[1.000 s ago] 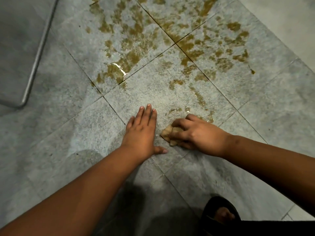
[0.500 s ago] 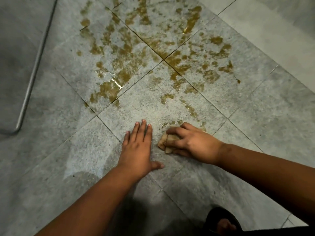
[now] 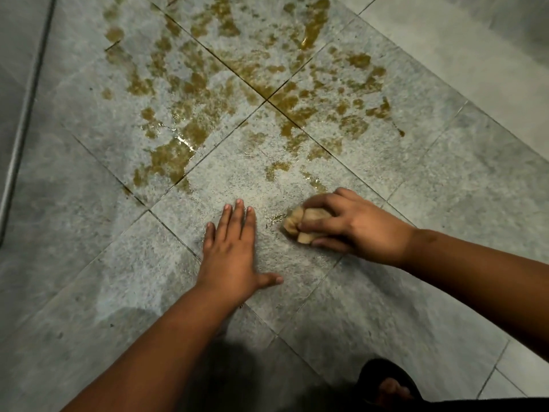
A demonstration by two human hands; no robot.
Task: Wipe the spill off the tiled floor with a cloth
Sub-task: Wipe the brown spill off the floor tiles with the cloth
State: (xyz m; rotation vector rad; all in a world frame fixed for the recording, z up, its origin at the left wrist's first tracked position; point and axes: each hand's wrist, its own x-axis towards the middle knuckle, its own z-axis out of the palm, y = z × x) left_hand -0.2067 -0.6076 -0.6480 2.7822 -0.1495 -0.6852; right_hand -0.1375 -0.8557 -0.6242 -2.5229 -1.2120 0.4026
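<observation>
Left hand (image 3: 230, 257) flat on the tiled floor (image 3: 89, 263), fingers straight and thumb spread, right hand (image 3: 350, 224) just beside it gripping a bunched tan cloth (image 3: 300, 223), brown spill (image 3: 237, 93) beyond both hands

No text, label, brand, number or sign is showing legibly anywhere in this view of the floor.

Tan cloth (image 3: 309, 223), brown-blotched grey tiles (image 3: 445, 179)
</observation>
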